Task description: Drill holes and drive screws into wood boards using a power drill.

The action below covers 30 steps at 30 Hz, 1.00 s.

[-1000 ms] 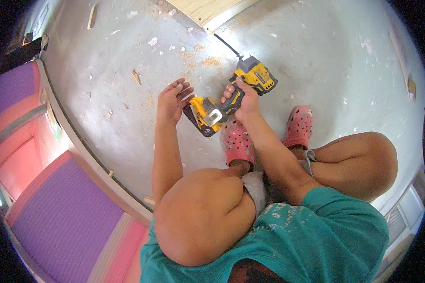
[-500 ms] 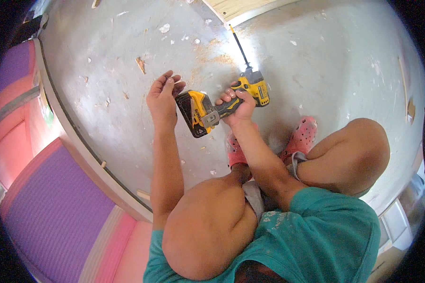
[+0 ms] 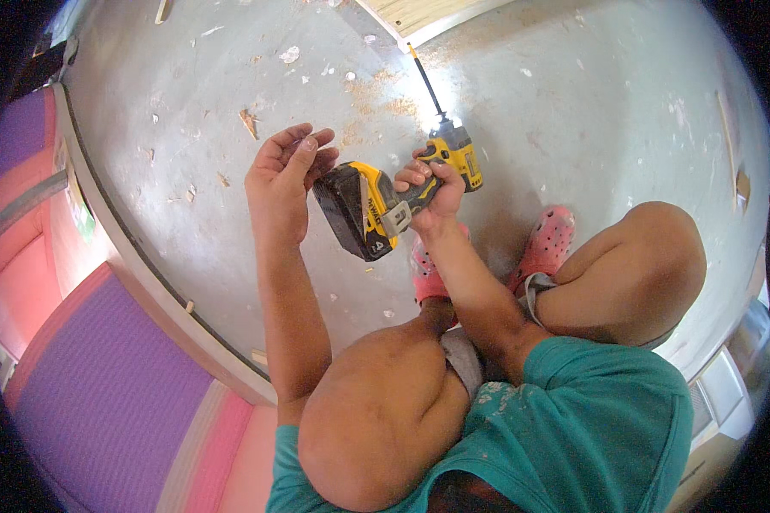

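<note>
In my right hand (image 3: 434,190) is a yellow-and-black cordless impact driver (image 3: 459,156), its grip wrapped by my fingers. The driver's light is on, and a long dark bit (image 3: 428,83) with a yellowish tip points away from me. That tip appears at the near edge of a pale wooden board (image 3: 428,15); whether it touches, I cannot tell. A large battery (image 3: 355,209) at the driver's base faces left. Beside the battery, my left hand (image 3: 289,171) is raised with thumb and fingers curled together in a pinch; anything between them is too small or hidden to make out.
Sawdust (image 3: 389,98), wood chips (image 3: 248,122) and white paint spots lie on the grey floor (image 3: 205,205). Purple-and-pink cushioned panels (image 3: 115,376) stand along the left behind a curved edge. My feet in pink clogs (image 3: 546,244) are planted close below the driver.
My left hand has shifted slightly left and turned a little. The driver has tilted, its battery showing more of the dark underside. The bit tip stays by the board's edge.
</note>
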Each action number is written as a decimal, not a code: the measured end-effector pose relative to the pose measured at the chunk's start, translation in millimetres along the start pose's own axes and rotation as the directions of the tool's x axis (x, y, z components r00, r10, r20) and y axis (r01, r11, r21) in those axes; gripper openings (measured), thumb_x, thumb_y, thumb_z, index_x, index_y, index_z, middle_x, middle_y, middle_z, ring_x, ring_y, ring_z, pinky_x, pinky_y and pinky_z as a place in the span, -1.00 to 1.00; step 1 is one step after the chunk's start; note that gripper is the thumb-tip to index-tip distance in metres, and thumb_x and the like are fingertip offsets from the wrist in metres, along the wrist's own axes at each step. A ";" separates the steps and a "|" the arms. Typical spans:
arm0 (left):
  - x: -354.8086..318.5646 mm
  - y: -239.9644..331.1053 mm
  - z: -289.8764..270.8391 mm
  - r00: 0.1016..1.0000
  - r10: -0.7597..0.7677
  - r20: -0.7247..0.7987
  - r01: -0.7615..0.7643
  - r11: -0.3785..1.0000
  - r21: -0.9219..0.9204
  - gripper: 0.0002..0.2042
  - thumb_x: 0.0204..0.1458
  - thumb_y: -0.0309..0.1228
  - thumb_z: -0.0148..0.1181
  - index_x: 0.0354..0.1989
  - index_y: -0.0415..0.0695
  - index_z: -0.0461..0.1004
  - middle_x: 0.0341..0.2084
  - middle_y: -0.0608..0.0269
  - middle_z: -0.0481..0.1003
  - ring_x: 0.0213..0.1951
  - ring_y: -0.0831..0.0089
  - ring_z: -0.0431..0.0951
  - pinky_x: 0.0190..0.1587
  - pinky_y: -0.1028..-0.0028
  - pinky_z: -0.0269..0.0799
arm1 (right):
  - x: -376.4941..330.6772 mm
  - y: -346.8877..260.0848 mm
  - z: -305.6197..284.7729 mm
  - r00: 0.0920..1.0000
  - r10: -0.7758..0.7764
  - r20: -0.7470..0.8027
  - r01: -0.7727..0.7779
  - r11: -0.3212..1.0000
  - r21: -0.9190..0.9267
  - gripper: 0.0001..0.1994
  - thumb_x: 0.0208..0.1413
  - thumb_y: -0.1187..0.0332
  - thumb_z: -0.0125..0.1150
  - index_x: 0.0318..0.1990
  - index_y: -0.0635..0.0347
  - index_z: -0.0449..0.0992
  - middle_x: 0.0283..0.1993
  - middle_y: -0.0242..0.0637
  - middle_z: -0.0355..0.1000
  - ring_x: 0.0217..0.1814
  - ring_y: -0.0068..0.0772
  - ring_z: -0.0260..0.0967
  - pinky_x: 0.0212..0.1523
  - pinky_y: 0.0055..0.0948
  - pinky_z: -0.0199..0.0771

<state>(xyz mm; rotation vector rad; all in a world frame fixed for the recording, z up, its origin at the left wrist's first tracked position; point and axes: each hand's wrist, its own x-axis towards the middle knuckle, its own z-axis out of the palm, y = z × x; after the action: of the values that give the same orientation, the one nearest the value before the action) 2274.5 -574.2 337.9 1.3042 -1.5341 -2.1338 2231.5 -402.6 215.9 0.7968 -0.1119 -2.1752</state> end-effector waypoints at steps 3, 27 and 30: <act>4.3 5.4 -2.2 0.999 -0.015 0.036 0.011 0.994 0.107 -0.77 0.02 -0.48 0.03 -0.16 -0.31 0.36 -0.27 0.04 0.47 -0.33 0.39 0.51 -0.24 0.50 0.47 | -3.7 -1.7 5.0 0.998 -0.057 -0.035 0.054 0.995 -0.087 -0.73 -0.21 0.43 0.00 -0.24 0.12 0.35 -0.58 -0.45 0.23 -0.51 -0.50 0.20 -0.38 -0.39 0.26; 184.1 -105.2 86.0 0.927 -0.223 0.302 0.356 0.777 -0.518 -0.91 0.03 -0.58 -0.05 -0.36 -0.39 0.31 -0.40 0.00 0.42 -0.26 0.17 0.50 -0.13 0.33 0.51 | -22.0 -39.0 2.3 0.973 -0.195 -0.121 0.075 0.771 -0.633 -0.62 -0.15 0.37 0.02 -0.08 0.16 0.31 -0.58 -0.34 0.24 -0.55 -0.41 0.21 -0.46 -0.36 0.29; 185.3 -98.9 81.2 0.939 -0.149 0.311 0.289 0.832 -0.474 -0.92 0.02 -0.58 -0.03 -0.36 -0.37 0.32 -0.41 0.02 0.41 -0.27 0.16 0.51 -0.12 0.34 0.50 | -19.5 -35.2 4.9 0.977 -0.172 -0.127 0.062 0.797 -0.601 -0.63 -0.16 0.37 0.02 -0.10 0.16 0.32 -0.59 -0.35 0.24 -0.57 -0.42 0.21 -0.48 -0.36 0.29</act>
<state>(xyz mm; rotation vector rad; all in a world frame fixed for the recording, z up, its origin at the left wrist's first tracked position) 2135.6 -590.3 161.4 1.0768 -0.7948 -2.7001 2214.8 -365.7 218.2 0.6256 0.7042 -2.0555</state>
